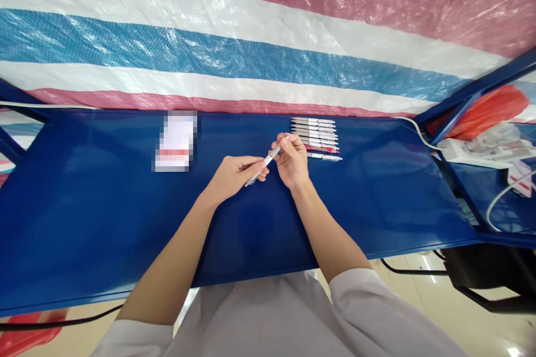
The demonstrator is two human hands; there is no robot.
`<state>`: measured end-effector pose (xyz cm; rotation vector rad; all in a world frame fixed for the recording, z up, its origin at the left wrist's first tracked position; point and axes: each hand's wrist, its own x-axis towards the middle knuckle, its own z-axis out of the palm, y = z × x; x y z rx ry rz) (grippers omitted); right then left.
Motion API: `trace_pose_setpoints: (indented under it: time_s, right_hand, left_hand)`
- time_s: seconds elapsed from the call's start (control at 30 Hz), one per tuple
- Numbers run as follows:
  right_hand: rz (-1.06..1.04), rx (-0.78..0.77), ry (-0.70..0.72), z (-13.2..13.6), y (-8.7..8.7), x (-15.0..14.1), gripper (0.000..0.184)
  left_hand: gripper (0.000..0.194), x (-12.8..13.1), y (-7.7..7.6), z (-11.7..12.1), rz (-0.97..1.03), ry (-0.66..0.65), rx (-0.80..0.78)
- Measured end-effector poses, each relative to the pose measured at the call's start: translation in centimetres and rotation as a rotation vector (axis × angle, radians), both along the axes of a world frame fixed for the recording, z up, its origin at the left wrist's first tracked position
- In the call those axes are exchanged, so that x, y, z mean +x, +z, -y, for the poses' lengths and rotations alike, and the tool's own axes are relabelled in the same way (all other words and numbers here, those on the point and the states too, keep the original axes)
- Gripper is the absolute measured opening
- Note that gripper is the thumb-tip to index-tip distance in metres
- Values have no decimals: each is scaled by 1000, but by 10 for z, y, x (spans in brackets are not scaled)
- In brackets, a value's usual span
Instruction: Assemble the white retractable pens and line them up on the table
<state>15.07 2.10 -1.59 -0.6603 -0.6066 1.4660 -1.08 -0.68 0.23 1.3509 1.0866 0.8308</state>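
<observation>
A white pen with a grey grip slants between my two hands above the blue table. My left hand pinches its lower, clear-clip end between thumb and fingers. Near the grey tip, my right hand closes thumb and fingers on the same pen, the palm turned partly up. Just beyond and right of my right hand lies a row of several white and grey pens, side by side. One red pen lies in that row, with a white pen nearest to me.
A blurred-out white and red rectangle lies on the blue table at the left. Striped plastic sheeting hangs behind. At the right are a white power strip, a red plastic bag and cables beside the blue frame.
</observation>
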Motion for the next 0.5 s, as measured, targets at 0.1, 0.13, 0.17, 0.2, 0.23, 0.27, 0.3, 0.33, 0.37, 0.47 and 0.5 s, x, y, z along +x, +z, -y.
trace_pose_setpoints:
  time_s: [0.1,0.13,0.17,0.2,0.23,0.27,0.3,0.33,0.37,0.47,0.5]
  right_hand:
    - [34,-13,-43,0,1,-2,26]
    - [47,-13,-56,0,2,-2,26]
    - [60,-14,-69,0,2,-3,26]
    - [72,-16,-81,0,2,-3,26]
    - [79,-18,-92,0,2,-3,27]
    - [82,-19,-100,0,2,-3,26]
    - [81,-18,-105,0,3,-3,26]
    - [80,-17,-102,0,3,-3,25]
    - [84,-18,-88,0,3,-2,24]
    - [119,-25,-10,1,3,0,25]
    - [129,-25,17,2,3,0,26]
  left_hand:
    - [29,2,-4,0,-60,34,76]
    - [28,3,-5,0,-77,54,111]
    - [27,4,-7,0,-99,79,154]
    - [26,5,-8,-1,-121,104,196]
    - [26,6,-9,-1,-138,124,230]
    - [25,6,-10,-1,-144,137,247]
    - [26,6,-10,-1,-139,138,242]
    - [26,5,-9,-2,-123,123,214]
    - [27,4,-8,-2,-98,98,170]
    - [30,0,-3,-2,-18,15,34]
    - [30,-1,-2,-3,5,-8,1]
